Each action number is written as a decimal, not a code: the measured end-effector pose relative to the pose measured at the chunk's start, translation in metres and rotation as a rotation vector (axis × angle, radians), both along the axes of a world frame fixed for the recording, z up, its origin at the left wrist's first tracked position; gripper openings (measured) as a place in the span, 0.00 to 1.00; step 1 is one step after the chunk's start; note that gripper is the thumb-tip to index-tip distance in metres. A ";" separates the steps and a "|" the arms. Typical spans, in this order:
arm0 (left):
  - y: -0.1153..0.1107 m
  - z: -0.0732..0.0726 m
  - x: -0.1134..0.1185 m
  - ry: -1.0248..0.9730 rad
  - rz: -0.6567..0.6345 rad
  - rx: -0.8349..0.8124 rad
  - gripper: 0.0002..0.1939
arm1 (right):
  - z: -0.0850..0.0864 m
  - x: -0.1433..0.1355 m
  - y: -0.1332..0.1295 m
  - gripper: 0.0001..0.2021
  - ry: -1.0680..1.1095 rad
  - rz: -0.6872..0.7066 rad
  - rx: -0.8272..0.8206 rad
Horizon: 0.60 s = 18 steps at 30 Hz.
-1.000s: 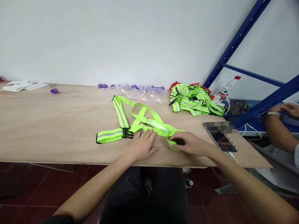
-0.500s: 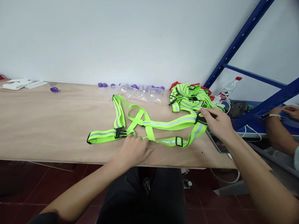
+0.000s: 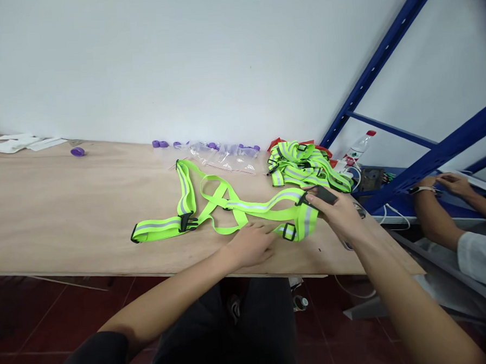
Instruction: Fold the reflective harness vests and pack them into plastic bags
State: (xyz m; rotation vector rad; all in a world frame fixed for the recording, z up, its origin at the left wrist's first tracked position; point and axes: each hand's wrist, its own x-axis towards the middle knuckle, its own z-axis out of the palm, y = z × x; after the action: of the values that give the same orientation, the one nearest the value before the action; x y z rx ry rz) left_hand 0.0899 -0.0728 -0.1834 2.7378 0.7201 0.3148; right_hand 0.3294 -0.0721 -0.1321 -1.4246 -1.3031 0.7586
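A neon-yellow reflective harness [image 3: 264, 207] with grey stripes and black buckles lies spread on the wooden table. My right hand [image 3: 342, 215] grips its right end at a black rectangular piece [image 3: 324, 194], thumb on top, lifting that end slightly. At the near edge of the harness, my left hand [image 3: 250, 245] touches the lower strap, its fingers over the webbing and its thumb apart. Just right of those fingers sits a black slider buckle [image 3: 288, 232]. A black side-release clip [image 3: 188, 223] lies at the harness's left part. My left fingertips are partly hidden.
Behind the harness lie a pile of similar straps [image 3: 303, 165], clear plastic bags [image 3: 231, 158] and several purple caps [image 3: 159, 144]. A bottle [image 3: 359, 147] stands near the blue metal frame [image 3: 383, 60]. Another person's arms [image 3: 440, 209] are at the right.
My left hand has slid right along the lower strap, away from the clip. My right hand has tilted the black piece upward, and the strap by it has bunched. The view has shifted slightly.
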 end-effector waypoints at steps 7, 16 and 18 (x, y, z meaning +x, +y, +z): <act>0.004 -0.006 -0.018 -0.061 0.175 -0.117 0.32 | 0.005 0.047 0.005 0.22 0.145 0.017 -0.016; 0.006 -0.016 -0.032 -0.192 0.171 -0.179 0.27 | 0.007 0.112 -0.010 0.21 -0.163 0.167 -0.187; 0.007 -0.019 -0.031 -0.260 0.128 -0.194 0.27 | 0.005 0.115 -0.010 0.22 -0.139 0.135 -0.137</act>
State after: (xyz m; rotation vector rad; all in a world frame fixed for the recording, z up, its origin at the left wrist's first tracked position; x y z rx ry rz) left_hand 0.0590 -0.0656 -0.2029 2.4155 0.8086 0.5849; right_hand 0.4445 -0.0821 -0.1275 -1.5324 -1.4902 0.8650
